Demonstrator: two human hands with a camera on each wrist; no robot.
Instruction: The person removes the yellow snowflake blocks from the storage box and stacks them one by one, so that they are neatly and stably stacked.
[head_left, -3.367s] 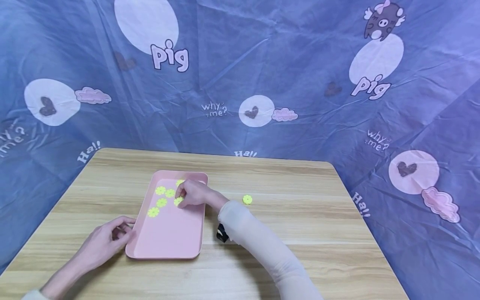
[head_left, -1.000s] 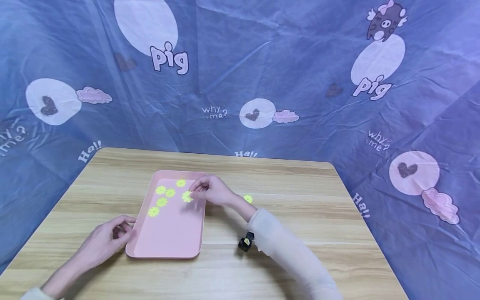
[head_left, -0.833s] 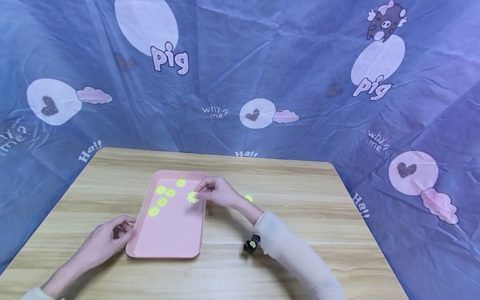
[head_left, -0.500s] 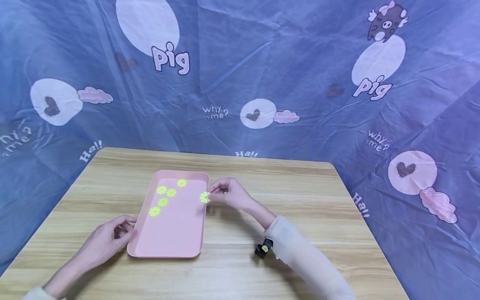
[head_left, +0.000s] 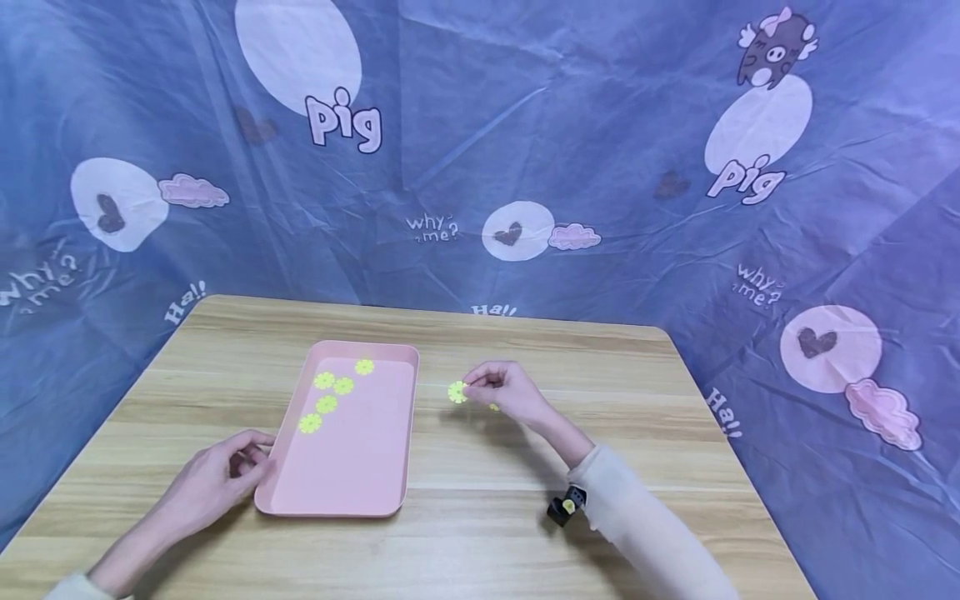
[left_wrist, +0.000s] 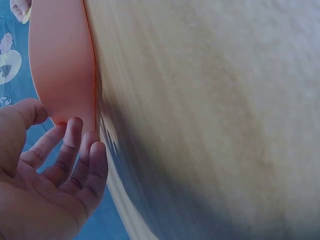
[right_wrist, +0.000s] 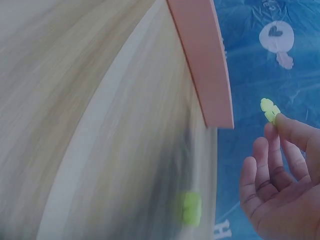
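Observation:
Between thumb and forefinger, my right hand (head_left: 513,393) pinches a yellow flower-shaped piece (head_left: 457,392), held above the table to the right of the pink tray (head_left: 341,475). In the right wrist view the same flower piece (right_wrist: 270,110) is seen nearly edge-on at the fingertips. A second yellow flower piece (right_wrist: 191,209) lies on the table, mostly covered by my right hand in the head view. My left hand (head_left: 210,483) touches the tray's left side with relaxed fingertips; the left wrist view shows those fingers (left_wrist: 67,155) against the tray's wall. Several yellow flower pieces (head_left: 326,404) lie inside the tray.
The wooden table (head_left: 600,358) extends right of the tray and behind it. A blue printed cloth (head_left: 450,167) hangs around its back and sides. A black device (head_left: 566,504) sits at my right wrist.
My right hand has lifted the yellow flower piece from inside the tray and carried it right, past the rim, over the table. The left hand stays at the tray's side.

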